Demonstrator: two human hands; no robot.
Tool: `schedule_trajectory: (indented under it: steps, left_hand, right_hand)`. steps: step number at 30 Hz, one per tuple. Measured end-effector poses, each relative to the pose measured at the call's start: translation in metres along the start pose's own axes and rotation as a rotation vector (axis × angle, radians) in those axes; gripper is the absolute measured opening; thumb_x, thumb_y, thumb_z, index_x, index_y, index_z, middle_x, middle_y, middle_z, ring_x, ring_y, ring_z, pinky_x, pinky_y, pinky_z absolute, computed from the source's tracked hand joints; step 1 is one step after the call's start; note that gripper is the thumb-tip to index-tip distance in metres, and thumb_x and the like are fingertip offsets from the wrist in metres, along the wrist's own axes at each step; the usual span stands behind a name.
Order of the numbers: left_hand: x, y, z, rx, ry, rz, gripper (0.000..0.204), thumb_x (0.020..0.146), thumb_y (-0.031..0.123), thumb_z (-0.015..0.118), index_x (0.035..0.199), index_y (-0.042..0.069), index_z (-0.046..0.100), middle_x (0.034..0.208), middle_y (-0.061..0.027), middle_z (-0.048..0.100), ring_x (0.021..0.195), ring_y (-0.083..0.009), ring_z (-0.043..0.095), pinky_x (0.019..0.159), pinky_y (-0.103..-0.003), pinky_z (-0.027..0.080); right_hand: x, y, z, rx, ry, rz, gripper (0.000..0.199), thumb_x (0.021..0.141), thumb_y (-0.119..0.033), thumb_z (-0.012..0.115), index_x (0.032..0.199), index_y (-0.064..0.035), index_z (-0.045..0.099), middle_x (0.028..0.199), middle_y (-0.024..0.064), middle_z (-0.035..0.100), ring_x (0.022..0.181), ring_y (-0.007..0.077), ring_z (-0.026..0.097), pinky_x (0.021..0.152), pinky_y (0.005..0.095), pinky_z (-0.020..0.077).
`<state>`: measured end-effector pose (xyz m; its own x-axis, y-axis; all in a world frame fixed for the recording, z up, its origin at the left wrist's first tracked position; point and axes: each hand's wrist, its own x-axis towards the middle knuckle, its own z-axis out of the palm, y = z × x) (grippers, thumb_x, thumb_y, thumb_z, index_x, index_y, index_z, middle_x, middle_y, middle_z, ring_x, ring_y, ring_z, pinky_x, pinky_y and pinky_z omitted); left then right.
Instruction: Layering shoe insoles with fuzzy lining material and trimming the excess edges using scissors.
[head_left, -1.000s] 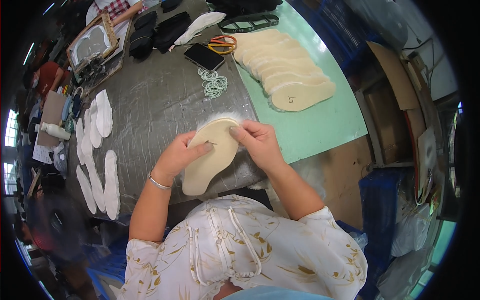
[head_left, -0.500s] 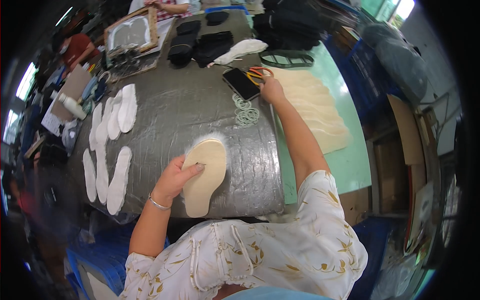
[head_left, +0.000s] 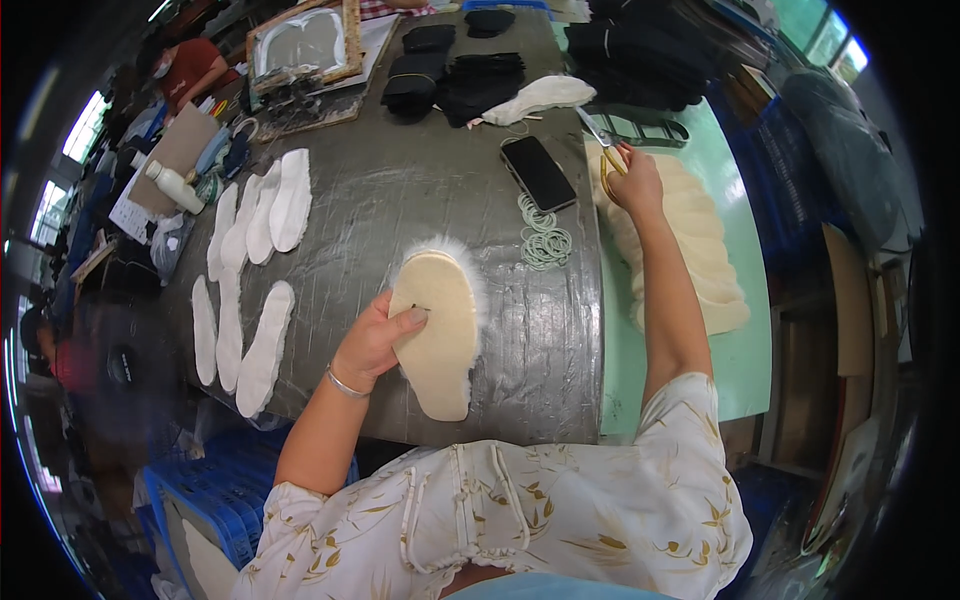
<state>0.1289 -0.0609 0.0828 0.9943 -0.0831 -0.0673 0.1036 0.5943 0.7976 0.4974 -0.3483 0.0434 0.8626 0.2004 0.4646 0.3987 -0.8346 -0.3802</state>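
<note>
Cream insole [head_left: 437,340]: held near the centre of the frame, over the grey worktop [head_left: 350,240]; its smooth face is turned toward the camera, and white pile is seen along the upper and right edges.

Left hand [head_left: 376,340]: placed just left of centre; the fingers are closed on the left edge of the cream insole, the thumb being laid flat on the smooth face beside a short dark mark, the others largely hidden behind. A silver bracelet [head_left: 346,384] is worn at the wrist.

Right hand [head_left: 636,184]: extended to the upper right of the frame; the fingers are curled about the yellow handles of the scissors [head_left: 606,150], whose blades are directed toward the upper left. How firmly they are gripped cannot be told.

Phone and bands: a black phone [head_left: 538,173] is laid left of the right hand, with pale green bands [head_left: 545,248] heaped just below it.

Insole stack [head_left: 690,240]: spread in overlapping layers on the green worktop [head_left: 738,375], right of centre, and partly covered by the right forearm.

White insoles [head_left: 290,200]: arranged in two groups at the left of the frame.

Upper edge: black stacks [head_left: 480,90] are set beside a white fleecy piece [head_left: 540,98].
</note>
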Motion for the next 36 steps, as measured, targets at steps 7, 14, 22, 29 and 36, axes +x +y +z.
schedule_trajectory:
  steps: [7,14,22,29,36]
  left_hand:
    - [0.047,-0.022,0.057,0.136,-0.185,-0.155,0.034,0.092,0.008,0.066,0.125,0.004,0.061,0.113,-0.007,0.069,0.101,-0.0163,0.066,0.088,-0.033,0.054]
    - [0.081,-0.055,0.13,0.234,-0.37,-0.249,0.032,0.091,0.006,0.068,0.122,0.003,0.063,0.112,-0.0056,0.069,0.097,-0.0138,0.066,0.086,-0.03,0.053]
    - [0.079,-0.076,0.162,0.256,-0.435,-0.3,0.03,0.091,0.008,0.068,0.12,0.003,0.064,0.111,-0.0054,0.07,0.098,-0.0132,0.066,0.086,-0.03,0.053]
    - [0.076,-0.081,0.174,0.295,-0.45,-0.317,0.032,0.09,0.008,0.068,0.121,0.003,0.064,0.11,-0.0059,0.07,0.096,-0.0132,0.067,0.085,-0.03,0.054]
    - [0.082,-0.086,0.176,0.332,-0.467,-0.344,0.032,0.09,0.007,0.068,0.121,0.002,0.065,0.11,-0.006,0.07,0.097,-0.0129,0.066,0.086,-0.03,0.054]
  right_hand:
    - [-0.202,-0.026,-0.184,0.786,-0.265,-0.045,0.045,0.073,-0.019,0.082,0.105,-0.0025,0.054,0.083,0.0048,0.058,0.065,0.0129,0.049,0.063,0.0269,0.0466]
    - [-0.294,-0.024,-0.264,0.351,-0.216,-0.08,0.053,0.068,-0.039,0.085,0.094,-0.0041,0.054,0.068,0.005,0.053,0.056,0.0212,0.054,0.052,0.0308,0.0447]
    - [-0.318,-0.009,-0.298,0.346,-0.246,0.025,0.05,0.074,-0.039,0.082,0.101,-0.0034,0.059,0.079,0.0069,0.067,0.063,0.0253,0.064,0.053,0.0344,0.0469]
    - [-0.323,0.001,-0.301,0.383,-0.288,0.036,0.048,0.076,-0.041,0.08,0.097,-0.0034,0.058,0.074,0.0074,0.064,0.06,0.0264,0.061,0.053,0.0351,0.0457]
    - [-0.326,0.007,-0.302,0.445,-0.324,0.057,0.046,0.078,-0.041,0.079,0.091,-0.0037,0.055,0.071,0.0094,0.063,0.058,0.0287,0.061,0.053,0.0362,0.0466]
